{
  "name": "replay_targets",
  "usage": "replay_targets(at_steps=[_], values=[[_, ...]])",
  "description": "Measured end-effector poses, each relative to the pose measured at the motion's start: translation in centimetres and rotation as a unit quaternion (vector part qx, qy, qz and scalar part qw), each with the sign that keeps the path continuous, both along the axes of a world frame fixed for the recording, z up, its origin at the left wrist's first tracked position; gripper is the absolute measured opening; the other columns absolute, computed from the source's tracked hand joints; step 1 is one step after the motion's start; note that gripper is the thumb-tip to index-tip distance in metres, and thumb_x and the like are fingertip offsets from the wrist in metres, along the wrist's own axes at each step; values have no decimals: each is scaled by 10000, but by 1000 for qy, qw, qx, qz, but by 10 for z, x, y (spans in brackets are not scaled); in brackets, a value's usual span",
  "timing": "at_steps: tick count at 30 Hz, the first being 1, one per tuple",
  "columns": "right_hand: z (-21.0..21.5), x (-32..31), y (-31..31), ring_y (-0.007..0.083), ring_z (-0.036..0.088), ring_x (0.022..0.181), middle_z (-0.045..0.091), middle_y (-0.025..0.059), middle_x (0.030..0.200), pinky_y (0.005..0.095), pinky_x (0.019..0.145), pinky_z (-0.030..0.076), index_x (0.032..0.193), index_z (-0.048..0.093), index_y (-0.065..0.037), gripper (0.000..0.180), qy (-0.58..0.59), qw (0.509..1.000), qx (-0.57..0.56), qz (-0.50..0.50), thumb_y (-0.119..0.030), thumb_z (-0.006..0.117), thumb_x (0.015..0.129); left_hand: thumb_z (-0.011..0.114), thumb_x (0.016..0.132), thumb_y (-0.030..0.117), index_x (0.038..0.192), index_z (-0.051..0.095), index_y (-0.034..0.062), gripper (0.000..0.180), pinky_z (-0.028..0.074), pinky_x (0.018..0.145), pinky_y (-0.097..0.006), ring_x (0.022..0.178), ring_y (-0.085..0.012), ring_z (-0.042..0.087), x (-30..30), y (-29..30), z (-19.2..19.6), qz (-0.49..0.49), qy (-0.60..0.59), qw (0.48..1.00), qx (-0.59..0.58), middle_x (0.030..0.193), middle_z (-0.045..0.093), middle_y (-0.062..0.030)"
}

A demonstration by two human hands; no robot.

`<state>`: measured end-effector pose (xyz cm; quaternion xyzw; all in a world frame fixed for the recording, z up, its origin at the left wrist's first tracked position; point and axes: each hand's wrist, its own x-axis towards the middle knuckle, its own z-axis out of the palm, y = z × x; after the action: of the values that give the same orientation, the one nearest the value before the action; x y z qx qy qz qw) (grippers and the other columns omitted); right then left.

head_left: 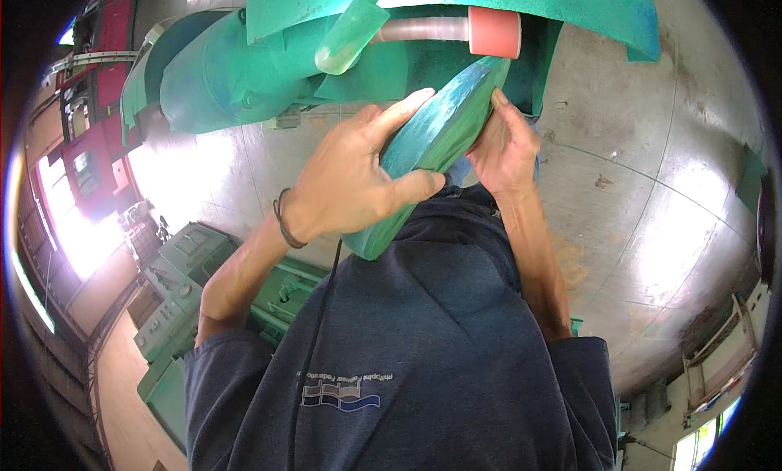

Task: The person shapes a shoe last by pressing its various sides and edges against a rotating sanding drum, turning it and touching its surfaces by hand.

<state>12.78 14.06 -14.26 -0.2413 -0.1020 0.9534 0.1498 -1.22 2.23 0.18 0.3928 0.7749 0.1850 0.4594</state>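
Both of my hands hold a long green piece [448, 116], tapered and shaped like a shoe sole or last, tilted with its narrow end up and to the right. My left hand [350, 169] wraps its middle, the thumb pressed on the near face and the fingers over the far edge. Near the narrow end my right hand [505, 149] grips the right side, its thumb along the edge; the other fingers are partly hidden. Just above that end is a pinkish-orange roller [493, 33] on a shaft [423, 29]. Whether the piece touches the roller, I cannot tell.
A large green machine housing [220, 72] surrounds the roller, with a curved hood [570, 6] above and a translucent green flap [352, 37] left of the roller. Behind my left arm stands another green machine [175, 288]. Grey floor [627, 161] lies to the right.
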Motion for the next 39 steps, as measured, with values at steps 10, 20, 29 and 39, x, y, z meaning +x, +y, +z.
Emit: replay_targets(at_steps=[10,20,29,39], values=[[-14,-7,5,215,591,1142,596,58,1256,416,952,503,1322,499,-71,452,10,998,-48,-31,-359,535,975,764,772,247,1373,533,11,686,461,925,-339,1049,-236,601,-16,24,-23,51,-76,995,27,1175,637,-165],[-21,-3,13,235,577,1195,594,80,1296,443,994,476,1338,500,-62,443,-14,998,-49,-42,-350,495,1002,717,850,199,1340,556,-15,559,425,999,-300,1133,-182,555,-21,40,-33,55,-155,984,-72,1244,615,-89],[15,-3,2,222,593,1164,617,85,1257,419,981,477,1312,520,-59,427,-37,998,-23,-36,-349,506,999,766,785,243,1361,569,54,637,481,858,-293,953,-144,599,-16,15,-11,78,-156,984,23,1072,684,-83],[11,-6,1,216,588,1181,616,89,1263,424,996,473,1319,509,-47,437,-18,999,-23,-19,-361,477,1017,772,775,201,1408,503,-10,719,400,1074,-348,1247,-235,543,-28,7,-21,34,-141,988,57,1346,582,-183]])
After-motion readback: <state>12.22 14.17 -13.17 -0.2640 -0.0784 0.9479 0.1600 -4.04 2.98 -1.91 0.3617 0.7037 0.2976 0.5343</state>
